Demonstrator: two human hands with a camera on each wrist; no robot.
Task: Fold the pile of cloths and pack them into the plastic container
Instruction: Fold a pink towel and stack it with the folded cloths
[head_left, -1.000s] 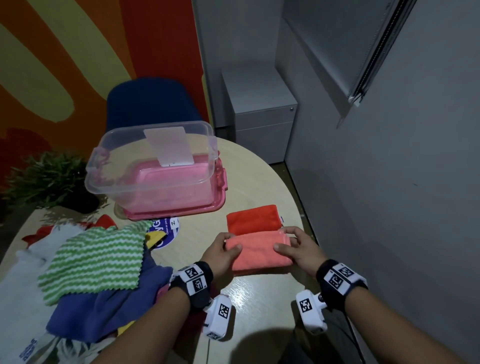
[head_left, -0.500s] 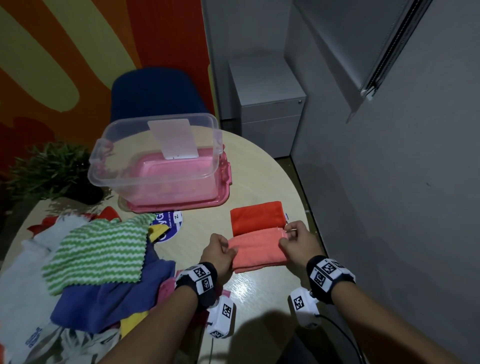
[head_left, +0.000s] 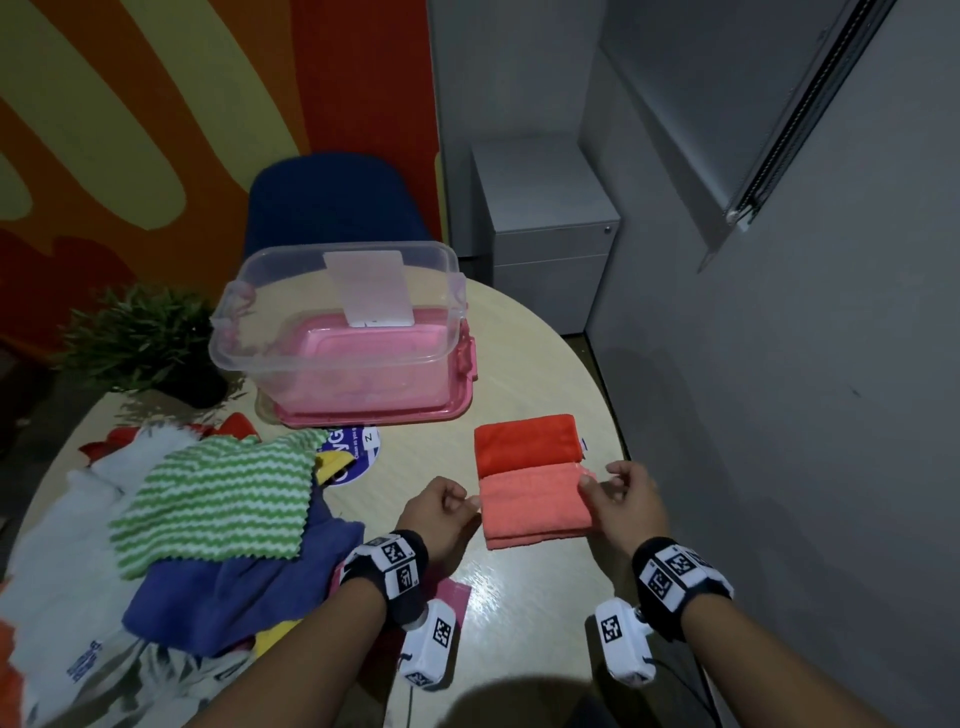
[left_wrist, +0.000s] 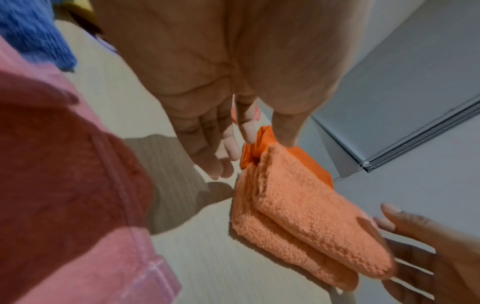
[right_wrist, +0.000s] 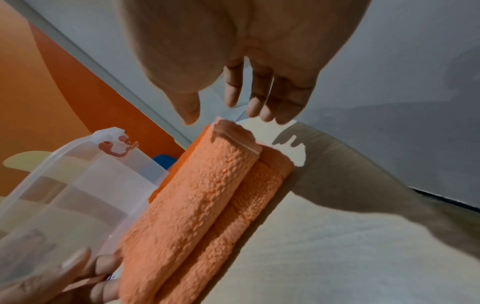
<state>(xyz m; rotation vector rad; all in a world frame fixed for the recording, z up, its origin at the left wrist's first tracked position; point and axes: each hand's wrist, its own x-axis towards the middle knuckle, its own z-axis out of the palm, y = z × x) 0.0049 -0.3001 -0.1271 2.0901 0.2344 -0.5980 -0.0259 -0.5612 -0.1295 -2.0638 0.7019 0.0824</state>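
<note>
A folded salmon cloth (head_left: 532, 506) (left_wrist: 311, 226) (right_wrist: 197, 205) lies on the round table, just in front of a folded red-orange cloth (head_left: 527, 441). My left hand (head_left: 460, 501) (left_wrist: 259, 142) sits at its left end with loose fingers touching the edge. My right hand (head_left: 597, 478) (right_wrist: 226, 117) hovers at the right end, fingertips just above the corner and gripping nothing. The clear plastic container (head_left: 260, 338) stands behind on its pink lid (head_left: 374, 415). The pile of unfolded cloths, with a green striped one (head_left: 218, 499) over a blue one (head_left: 234, 587), lies at the left.
A potted plant (head_left: 140, 343) stands left of the container, and a blue chair (head_left: 337, 202) behind it. A grey cabinet (head_left: 545, 234) and a grey wall close off the right side past the table edge (head_left: 613, 415). A pink cloth (left_wrist: 64, 185) lies under my left wrist.
Both hands held the ends of the salmon cloth a second ago. Their fingers have since loosened and come off it. The cloth lies where it was.
</note>
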